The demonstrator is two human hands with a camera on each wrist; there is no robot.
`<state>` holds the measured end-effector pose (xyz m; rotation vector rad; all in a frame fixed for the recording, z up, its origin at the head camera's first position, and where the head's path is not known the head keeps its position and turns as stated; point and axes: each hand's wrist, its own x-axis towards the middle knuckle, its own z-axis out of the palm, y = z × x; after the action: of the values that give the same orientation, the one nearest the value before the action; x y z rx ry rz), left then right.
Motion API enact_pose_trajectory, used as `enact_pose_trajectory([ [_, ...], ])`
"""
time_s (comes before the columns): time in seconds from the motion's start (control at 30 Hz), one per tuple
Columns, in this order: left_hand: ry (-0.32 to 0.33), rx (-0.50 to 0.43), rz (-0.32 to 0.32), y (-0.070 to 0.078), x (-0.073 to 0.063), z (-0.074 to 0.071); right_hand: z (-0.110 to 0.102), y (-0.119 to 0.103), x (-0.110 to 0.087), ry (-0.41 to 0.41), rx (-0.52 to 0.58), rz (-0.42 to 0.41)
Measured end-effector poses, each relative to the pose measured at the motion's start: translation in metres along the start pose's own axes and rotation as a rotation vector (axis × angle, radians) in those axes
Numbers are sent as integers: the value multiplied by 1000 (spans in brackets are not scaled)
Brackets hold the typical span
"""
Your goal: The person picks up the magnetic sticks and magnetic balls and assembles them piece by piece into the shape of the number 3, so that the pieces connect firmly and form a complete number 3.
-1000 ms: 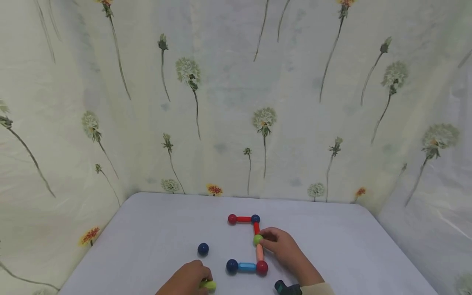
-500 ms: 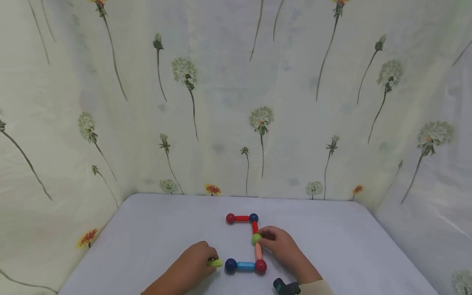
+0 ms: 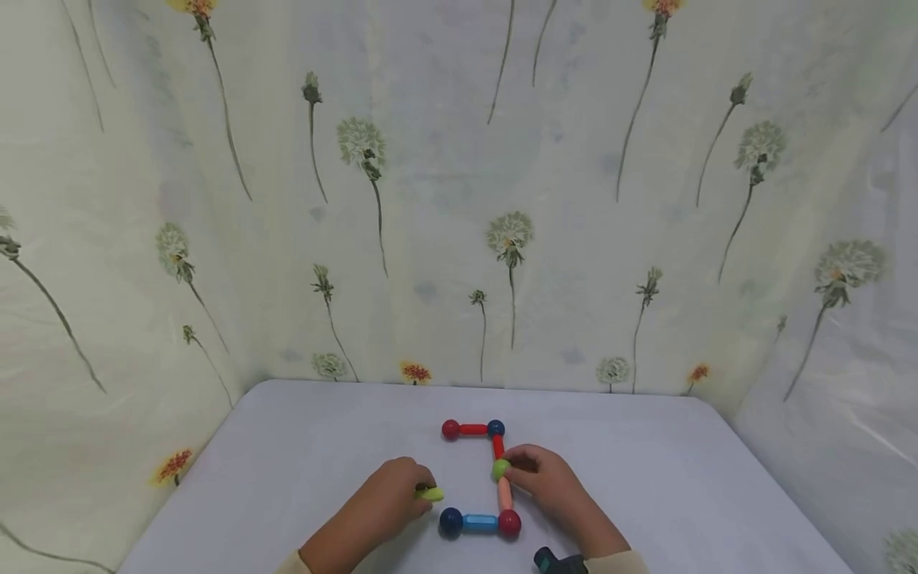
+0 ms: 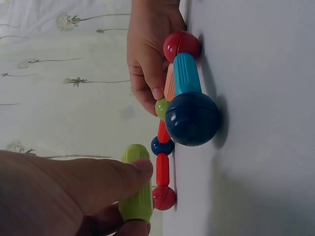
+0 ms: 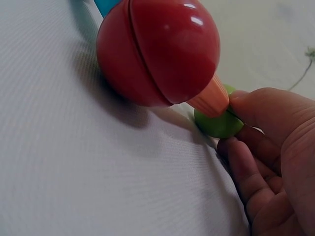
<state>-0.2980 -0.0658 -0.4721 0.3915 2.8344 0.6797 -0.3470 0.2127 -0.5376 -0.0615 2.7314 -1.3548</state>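
My left hand [image 3: 390,498] pinches a yellow-green ribbed building rod [image 4: 135,191] between thumb and fingers, left of a chain of balls and rods. With thumb and fingertips my right hand [image 3: 548,478] grips the green ball [image 3: 500,469] midway along that chain. Beyond it run a red rod [image 3: 498,446], a blue ball [image 3: 496,429], another red rod [image 3: 473,430] and a red ball [image 3: 450,430]. On the near side follow a salmon rod [image 3: 505,494], a larger red ball [image 5: 157,49], a light blue rod [image 3: 480,522] and a dark blue ball [image 4: 193,119].
Everything lies on a white-covered table [image 3: 323,422]. A dandelion-patterned curtain [image 3: 430,199] hangs behind it and at both sides. A dark device [image 3: 559,561] sits at my right wrist, close to the front of the view.
My left hand has moved forward and right with the green rod, towards the near blue ball. It now covers where a loose dark blue ball lay. The right hand keeps its grip.
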Motion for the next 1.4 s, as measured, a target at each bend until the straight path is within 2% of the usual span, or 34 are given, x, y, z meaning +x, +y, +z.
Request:
enact_pose_trajectory([
  [0.27, 8, 30, 25, 5, 22, 7, -2, 1, 0, 2, 6, -18],
  [0.5, 23, 41, -4, 10, 37, 16, -1, 3, 2, -12, 18, -13],
  [0.73, 4, 10, -25, 16, 52, 23, -4, 3, 4, -5, 21, -26],
  [1.1, 2, -33, -71, 26, 61, 32, -2, -3, -1, -14, 30, -19],
  [1.4, 27, -43, -60, 37, 70, 38, -1, -2, -2, -18, 30, -20],
])
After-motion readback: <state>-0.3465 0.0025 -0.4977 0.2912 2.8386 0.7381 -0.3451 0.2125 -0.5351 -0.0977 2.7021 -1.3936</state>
